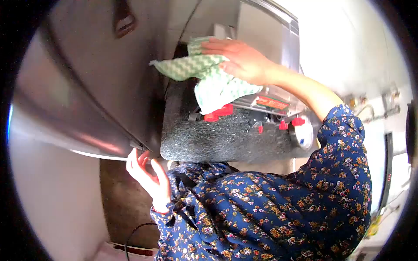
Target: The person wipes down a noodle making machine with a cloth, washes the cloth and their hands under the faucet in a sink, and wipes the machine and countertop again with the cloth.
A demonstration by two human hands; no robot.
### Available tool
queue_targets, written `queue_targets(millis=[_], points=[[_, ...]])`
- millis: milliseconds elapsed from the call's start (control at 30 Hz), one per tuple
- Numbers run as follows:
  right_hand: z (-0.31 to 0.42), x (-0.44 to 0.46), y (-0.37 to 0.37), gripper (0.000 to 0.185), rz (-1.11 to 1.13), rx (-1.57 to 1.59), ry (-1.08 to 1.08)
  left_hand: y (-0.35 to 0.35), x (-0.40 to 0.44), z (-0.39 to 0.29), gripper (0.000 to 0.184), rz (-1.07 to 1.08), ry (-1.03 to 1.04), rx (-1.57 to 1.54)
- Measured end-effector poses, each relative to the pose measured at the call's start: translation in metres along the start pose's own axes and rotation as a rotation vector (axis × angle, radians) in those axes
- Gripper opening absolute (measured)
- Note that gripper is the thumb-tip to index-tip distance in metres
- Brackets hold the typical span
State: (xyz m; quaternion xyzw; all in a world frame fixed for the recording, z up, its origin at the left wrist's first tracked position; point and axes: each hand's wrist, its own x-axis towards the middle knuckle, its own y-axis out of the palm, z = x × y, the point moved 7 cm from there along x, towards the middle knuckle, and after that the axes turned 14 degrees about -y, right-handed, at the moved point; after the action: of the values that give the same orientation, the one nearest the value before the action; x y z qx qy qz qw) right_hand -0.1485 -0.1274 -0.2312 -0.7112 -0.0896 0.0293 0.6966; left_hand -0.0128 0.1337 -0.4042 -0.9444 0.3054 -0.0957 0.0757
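My right hand (241, 61) presses on a green and white patterned cloth (217, 85), its fingers bent over the cloth's upper part. Under and beside the cloth is a clear container (278, 93) with red clips and a red label (272, 103). It stands on a dark speckled countertop (209, 141). At the lower left, my left hand (150, 176) has its fingers apart near the bottom edge of a large dark metallic door (104, 82). No object shows in it.
A glossy panel (261, 26) stands behind the cloth. A round whitish container (303, 132) is at the counter's right end. A black cable (130, 237) hangs low over the brown floor (124, 209). Pipe fittings (385, 102) are on the right wall.
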Motion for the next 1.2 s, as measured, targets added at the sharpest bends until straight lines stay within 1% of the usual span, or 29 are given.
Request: queue_targets(millis=[100,133,233,267,367,400,500,533,567,633,667,700,733,767,800,833,900,933,967,1033,1067,1100,1133,1167,1200], points=[[0.028,0.005,0.003,0.055,0.122,-0.212,0.25,0.02,0.021,-0.015,0.051,0.161,0.032,0.041],[0.038,-0.005,0.009,0.062,0.066,-0.429,0.221,0.024,0.027,-0.021,0.051,0.2,0.035,0.031],[0.052,-0.019,0.014,0.073,0.027,-0.556,0.28,0.038,0.047,-0.034,0.052,0.273,0.085,0.016],[0.046,-0.026,0.016,0.081,0.017,-0.556,0.327,0.041,0.054,-0.041,0.052,0.287,0.069,0.029],[0.052,-0.041,0.025,0.08,-0.031,-0.642,0.425,0.05,0.062,-0.041,0.051,0.321,0.09,0.013],[0.053,-0.037,0.032,0.076,-0.053,-0.666,0.474,0.055,0.067,-0.039,0.051,0.345,0.08,0.006],[0.058,-0.016,0.06,0.063,-0.084,-0.787,0.498,0.063,0.076,-0.04,0.05,0.376,0.065,-0.004],[0.062,-0.018,0.07,0.049,-0.274,-0.761,0.52,0.064,0.079,-0.043,0.049,0.384,0.072,0.002],[0.065,-0.022,0.089,0.033,-0.428,-0.681,0.599,0.065,0.081,-0.047,0.049,0.394,0.079,0.008],[0.071,-0.032,0.104,0.024,-0.531,-0.579,0.692,0.066,0.083,-0.053,0.048,0.397,0.112,0.028],[0.075,-0.033,0.103,0.017,-0.624,-0.529,0.688,0.067,0.083,-0.054,0.048,0.406,0.124,0.043],[0.078,-0.039,0.112,0.017,-0.68,-0.438,0.631,0.067,0.082,-0.053,0.048,0.423,0.133,0.064],[0.081,-0.045,0.132,0.017,-0.634,-0.274,0.625,0.069,0.079,-0.047,0.047,0.435,0.082,0.058],[0.084,-0.05,0.146,0.017,-0.61,-0.138,0.624,0.071,0.079,-0.048,0.047,0.457,0.077,0.055],[0.091,-0.059,0.155,0.019,-0.608,-0.103,0.722,0.072,0.079,-0.05,0.047,0.472,0.072,0.049],[0.096,-0.075,0.179,0.016,-0.512,-0.027,0.888,0.073,0.078,-0.05,0.047,0.478,0.071,0.039],[0.113,-0.116,0.207,0.014,-1.041,0.732,1.477,0.071,0.077,-0.044,0.047,0.482,0.078,0.039],[0.111,-0.121,0.196,0.017,-1.473,0.835,1.272,0.07,0.078,-0.041,0.047,0.479,0.079,0.036],[0.121,-0.124,0.176,0.017,-1.667,0.835,1.075,0.068,0.071,-0.032,0.047,0.459,0.069,0.024],[0.124,-0.096,0.108,0.019,-1.673,0.639,0.923,0.068,0.073,-0.029,0.048,0.471,0.048,0.016],[0.122,-0.081,0.1,0.018,-1.573,0.411,0.83,0.07,0.073,-0.028,0.049,0.476,0.038,0.005],[0.111,-0.043,0.047,0.014,-1.151,0.188,0.706,0.074,0.075,-0.03,0.051,0.483,0.036,-0.009],[0.111,-0.021,0.048,0.015,-0.914,-0.102,0.714,0.076,0.074,-0.035,0.05,0.481,0.06,-0.005],[0.102,-0.008,0.05,0.018,-0.942,-0.129,0.737,0.078,0.071,-0.041,0.049,0.486,0.088,-0.01],[0.105,0.008,0.061,0.023,-0.78,-0.247,0.667,0.071,0.059,-0.02,0.048,0.426,0.114,-0.038]])
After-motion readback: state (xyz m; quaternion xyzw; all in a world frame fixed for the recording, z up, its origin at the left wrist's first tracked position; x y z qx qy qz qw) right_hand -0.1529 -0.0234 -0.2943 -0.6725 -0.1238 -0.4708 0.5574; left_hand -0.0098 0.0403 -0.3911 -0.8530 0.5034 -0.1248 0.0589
